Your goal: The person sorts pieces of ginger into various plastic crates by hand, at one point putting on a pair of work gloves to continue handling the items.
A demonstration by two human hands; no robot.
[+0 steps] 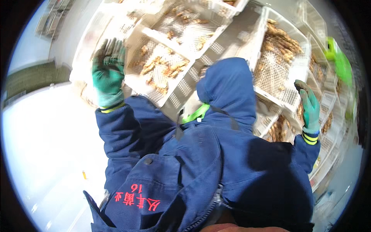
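Note:
My left hand (108, 71), in a green work glove with soiled fingers, is raised palm up with its fingers extended. It holds nothing and is beside a white perforated plastic crate (176, 95). Golden-brown clumps, apparently mushrooms (165, 66), lie loosely on that crate's mesh floor. On the other side, my right hand (310, 108), gloved alike, is seen edge-on with its fingers mostly straight and nothing visible in it. It appears near the outer side of another white crate (281, 100), where similar brown clumps (278, 40) are heaped at the far end.
My bent knee (229, 81) in blue trousers rises between the two crates. More filled crates (327, 116) are stacked at the right. A bright green object (342, 63) is blurred behind them. Another crate with clumps (188, 26) is farther ahead.

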